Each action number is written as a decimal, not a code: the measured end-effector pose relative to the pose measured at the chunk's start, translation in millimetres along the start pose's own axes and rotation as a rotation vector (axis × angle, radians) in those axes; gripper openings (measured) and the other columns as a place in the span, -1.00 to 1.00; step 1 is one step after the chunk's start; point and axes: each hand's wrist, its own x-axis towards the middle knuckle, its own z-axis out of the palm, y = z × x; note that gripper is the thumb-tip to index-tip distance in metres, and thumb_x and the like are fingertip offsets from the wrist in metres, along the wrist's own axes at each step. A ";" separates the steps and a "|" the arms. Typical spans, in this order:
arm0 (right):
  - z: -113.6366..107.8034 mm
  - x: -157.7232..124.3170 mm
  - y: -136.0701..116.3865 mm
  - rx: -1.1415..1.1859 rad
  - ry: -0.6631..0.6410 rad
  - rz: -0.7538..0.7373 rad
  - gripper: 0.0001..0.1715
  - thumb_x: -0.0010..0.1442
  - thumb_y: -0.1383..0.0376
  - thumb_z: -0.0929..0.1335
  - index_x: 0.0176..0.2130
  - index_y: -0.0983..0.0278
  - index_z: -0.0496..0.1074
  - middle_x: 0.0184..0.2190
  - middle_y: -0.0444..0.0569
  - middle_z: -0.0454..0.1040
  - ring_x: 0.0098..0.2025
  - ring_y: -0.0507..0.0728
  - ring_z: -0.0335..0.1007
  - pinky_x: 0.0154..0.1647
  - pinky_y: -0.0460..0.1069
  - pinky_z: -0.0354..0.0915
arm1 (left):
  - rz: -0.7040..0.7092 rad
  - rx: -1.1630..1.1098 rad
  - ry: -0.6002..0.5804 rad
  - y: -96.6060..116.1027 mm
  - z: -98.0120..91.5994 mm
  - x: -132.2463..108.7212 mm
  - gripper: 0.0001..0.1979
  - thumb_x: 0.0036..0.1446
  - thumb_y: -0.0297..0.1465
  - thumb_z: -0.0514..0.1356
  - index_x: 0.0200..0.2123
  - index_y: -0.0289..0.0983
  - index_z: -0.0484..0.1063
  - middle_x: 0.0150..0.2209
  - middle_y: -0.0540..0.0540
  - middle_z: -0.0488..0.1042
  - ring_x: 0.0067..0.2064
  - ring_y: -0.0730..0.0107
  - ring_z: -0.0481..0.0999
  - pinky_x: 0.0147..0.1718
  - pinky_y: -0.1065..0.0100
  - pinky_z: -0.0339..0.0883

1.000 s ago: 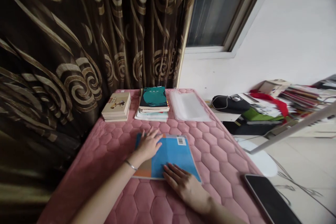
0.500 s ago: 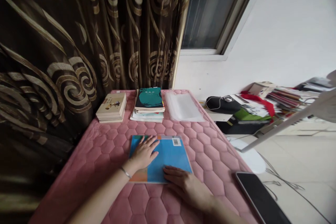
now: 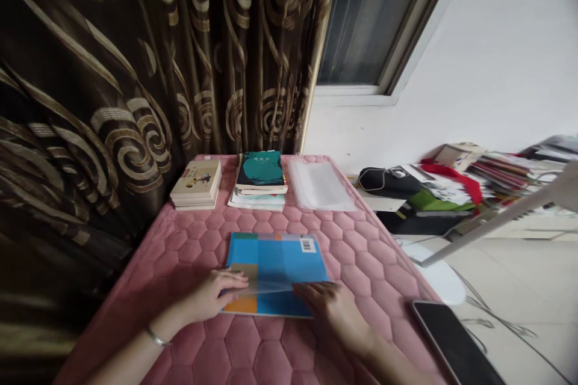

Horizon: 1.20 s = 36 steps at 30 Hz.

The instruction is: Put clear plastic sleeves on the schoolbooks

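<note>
Blue book (image 3: 276, 257) lies flat on the pink table (image 3: 189, 239); left hand (image 3: 212, 299) and right hand (image 3: 336, 308), both spread flat, gripping nothing, press clear film (image 3: 271, 287) onto its near strip; far part appears uncovered.

This looks like a lived-in room in a home, used as a study corner. A heavy brown curtain (image 3: 135, 72) with gold swirls hangs beside a window (image 3: 370, 18) set in a plain white wall (image 3: 497, 60). The surface (image 3: 189, 240) has a soft pink quilted cover, with two small stacks of books (image 3: 197, 183) at its far edge. To the right, books, papers and cloth lie in a loose heap (image 3: 456, 183) above a pale tiled floor (image 3: 519, 277).
</note>
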 end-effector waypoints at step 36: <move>-49.6 187.5 150.4 0.482 0.347 0.697 -0.68 0.01 0.09 0.42 -0.45 0.31 0.52 -0.49 -0.01 0.56 -0.52 0.05 0.38 -0.54 -0.09 0.30 | -0.416 -0.204 0.807 -69.7 3.7 102.7 -0.73 -0.07 -0.33 0.29 -0.26 -0.27 0.42 -0.27 -0.12 0.53 -0.22 0.28 0.51 -0.14 0.24 0.35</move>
